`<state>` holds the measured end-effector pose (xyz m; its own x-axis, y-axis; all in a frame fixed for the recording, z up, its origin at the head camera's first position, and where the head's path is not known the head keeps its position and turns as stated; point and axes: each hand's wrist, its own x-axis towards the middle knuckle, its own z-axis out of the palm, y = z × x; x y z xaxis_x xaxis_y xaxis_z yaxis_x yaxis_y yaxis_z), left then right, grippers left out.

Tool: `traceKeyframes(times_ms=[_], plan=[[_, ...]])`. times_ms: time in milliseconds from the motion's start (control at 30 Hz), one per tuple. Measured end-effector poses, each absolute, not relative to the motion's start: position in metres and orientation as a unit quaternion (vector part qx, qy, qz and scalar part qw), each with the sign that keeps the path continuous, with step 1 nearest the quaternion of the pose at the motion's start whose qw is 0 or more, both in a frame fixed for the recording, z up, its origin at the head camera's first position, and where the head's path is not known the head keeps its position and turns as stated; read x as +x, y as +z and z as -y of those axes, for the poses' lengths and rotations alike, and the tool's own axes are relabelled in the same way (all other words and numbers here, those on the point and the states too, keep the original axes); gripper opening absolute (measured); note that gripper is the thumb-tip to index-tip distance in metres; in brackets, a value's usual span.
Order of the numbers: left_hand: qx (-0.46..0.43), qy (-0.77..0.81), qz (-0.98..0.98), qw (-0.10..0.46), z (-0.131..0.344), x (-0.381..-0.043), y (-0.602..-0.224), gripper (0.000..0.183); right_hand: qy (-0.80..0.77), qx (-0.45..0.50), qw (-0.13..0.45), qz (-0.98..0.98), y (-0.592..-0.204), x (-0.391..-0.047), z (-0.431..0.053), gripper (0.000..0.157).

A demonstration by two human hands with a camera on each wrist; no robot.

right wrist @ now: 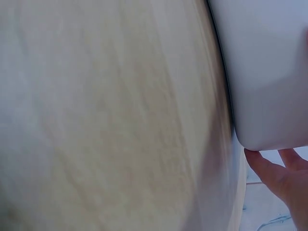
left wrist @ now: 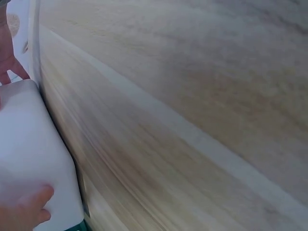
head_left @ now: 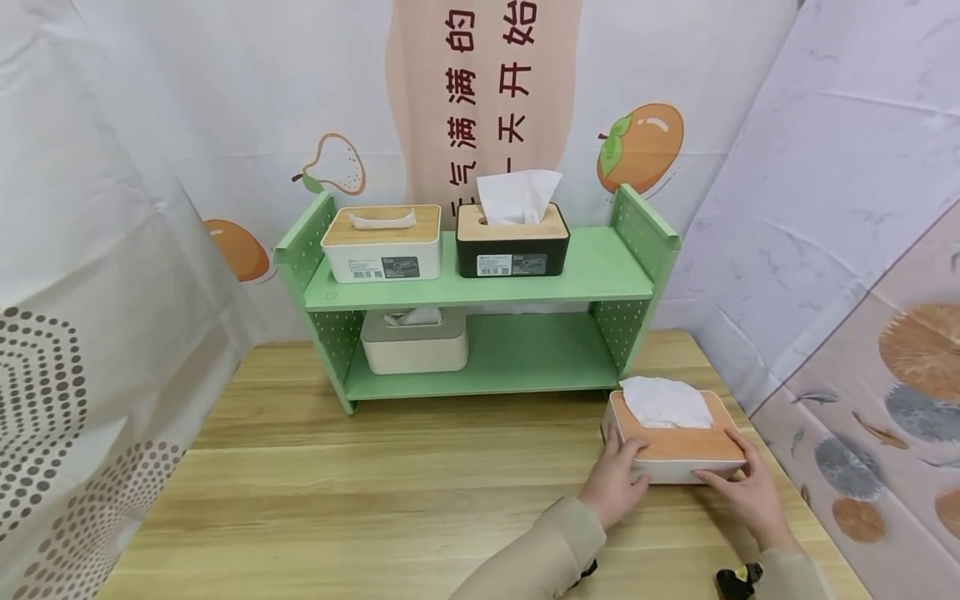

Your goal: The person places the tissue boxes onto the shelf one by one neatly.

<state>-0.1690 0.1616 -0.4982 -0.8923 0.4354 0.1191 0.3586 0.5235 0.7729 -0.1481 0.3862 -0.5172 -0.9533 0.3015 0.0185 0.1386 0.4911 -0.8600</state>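
A white tissue box (head_left: 690, 446) with a wooden lid and a white tissue sticking out sits at the table's right side, in front of the shelf. My left hand (head_left: 617, 482) grips its left front corner. On the opposite corner, my right hand (head_left: 753, 492) holds the box with the thumb along the front. In the left wrist view, the box's smooth white wall (left wrist: 33, 139) has my left fingers (left wrist: 29, 209) against it. The right wrist view has the white wall (right wrist: 269, 91) above my right fingers (right wrist: 274, 175), which touch its end.
A green two-level shelf (head_left: 540, 354) stands at the back of the wooden table (head_left: 375, 500). On its upper level are a white tissue box (head_left: 345, 262) and a black one (head_left: 513, 242). A grey-lidded box (head_left: 414, 354) sits lower left. Printed cloth (head_left: 847, 275) hangs around the table.
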Motion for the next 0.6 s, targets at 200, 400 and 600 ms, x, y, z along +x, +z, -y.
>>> traceKeyframes(times_ms=[200, 400, 600], plan=[[0.225, 0.415, -0.881, 0.031, -0.156, -0.169, -0.502, 0.041, 0.49, -0.124, 0.097, 0.857, -0.519, -0.147, -0.378, 0.097], [0.232, 0.394, -0.889, -0.006, -0.147, -0.172, -0.506, 0.043, 0.493, -0.119, 0.104, 0.856, -0.519, -0.147, -0.369, 0.096], [0.227, 0.399, -0.888, -0.012, -0.138, -0.173, -0.505, 0.047, 0.498, -0.118, 0.097, 0.854, -0.516, -0.147, -0.359, 0.096]])
